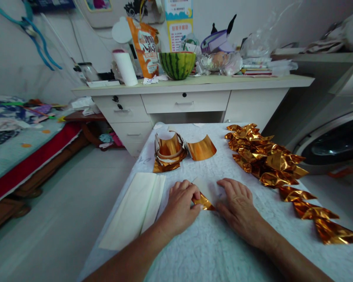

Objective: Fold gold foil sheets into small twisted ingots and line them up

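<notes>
A small folded piece of gold foil lies on the cloth-covered table between my hands. My left hand is closed on its left end, thumb and fingers pressed together. My right hand rests on the table beside its right tip, fingers apart, with a whitish sheet between the hands. Beyond them sit a curled roll of gold foil strips and a single curved gold sheet. Left of my left hand lies a stack of pale paper. Many folded gold pieces are piled along the right side.
Behind the table stands a white desk bearing a cut watermelon, an orange pouch and a white paper roll. A washing machine is at the right. A bed is at the left.
</notes>
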Tool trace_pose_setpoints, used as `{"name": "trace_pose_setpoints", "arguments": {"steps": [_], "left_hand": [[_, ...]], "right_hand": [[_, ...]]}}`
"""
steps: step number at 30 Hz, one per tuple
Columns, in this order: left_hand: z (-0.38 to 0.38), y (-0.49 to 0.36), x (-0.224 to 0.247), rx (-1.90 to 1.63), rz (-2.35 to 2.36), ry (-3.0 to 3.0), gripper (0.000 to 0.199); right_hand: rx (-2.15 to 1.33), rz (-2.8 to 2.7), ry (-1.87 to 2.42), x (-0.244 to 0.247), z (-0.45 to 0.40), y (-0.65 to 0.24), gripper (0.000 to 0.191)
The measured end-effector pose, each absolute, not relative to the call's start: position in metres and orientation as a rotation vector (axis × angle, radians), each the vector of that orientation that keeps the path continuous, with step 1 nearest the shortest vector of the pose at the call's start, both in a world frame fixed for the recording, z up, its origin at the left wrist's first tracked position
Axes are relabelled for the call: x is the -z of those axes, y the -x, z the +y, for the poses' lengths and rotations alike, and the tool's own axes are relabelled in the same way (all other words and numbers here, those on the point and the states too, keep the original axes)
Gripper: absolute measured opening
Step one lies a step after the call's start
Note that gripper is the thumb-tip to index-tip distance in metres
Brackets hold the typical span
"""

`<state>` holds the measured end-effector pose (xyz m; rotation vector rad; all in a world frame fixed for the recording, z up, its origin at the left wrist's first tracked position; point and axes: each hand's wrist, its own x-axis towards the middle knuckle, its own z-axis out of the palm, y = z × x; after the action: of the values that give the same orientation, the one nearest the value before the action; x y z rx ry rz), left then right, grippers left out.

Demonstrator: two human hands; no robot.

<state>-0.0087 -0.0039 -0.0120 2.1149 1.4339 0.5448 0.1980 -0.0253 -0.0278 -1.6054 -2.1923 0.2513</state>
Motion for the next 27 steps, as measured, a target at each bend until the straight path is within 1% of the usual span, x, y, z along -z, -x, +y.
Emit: {"name": "trace_pose_setpoints", "arguments": {"steps": [2,4,7,9,15,27], "left_hand": [[-0.004,0.008,0.011,-0.573,1.459,-2.118,0.020],[-0.004,0.008,0.010,-0.633,1.515,-2.115,0.034],[-0.003,0.009,0.008,-0.714,1.593,-2.094,0.060],[0.000,0.012,0.009,-0.717,1.601,-2.065,0.066],[0.007,0.019,0.013,-0.754,1.461,-1.865,0.052],[0.007,0.019,0.009,-0.789,1.161,-1.571,0.048]], "right_hand": [[-0.306,-2.182,1.592,0.026,-0.024,-0.197,0.031],[-0.314,-2.177,1.583,0.024,-0.023,-0.195,0.032],[-0.292,-2.191,1.577,0.022,-0.022,-0.191,0.033],[-0.287,-2.193,1.580,0.021,-0.023,-0.189,0.030],[-0.338,-2.181,1.586,0.021,-0.022,-0.188,0.027],[-0.427,-2.168,1.498,0.021,-0.019,-0.192,0.027]]}}
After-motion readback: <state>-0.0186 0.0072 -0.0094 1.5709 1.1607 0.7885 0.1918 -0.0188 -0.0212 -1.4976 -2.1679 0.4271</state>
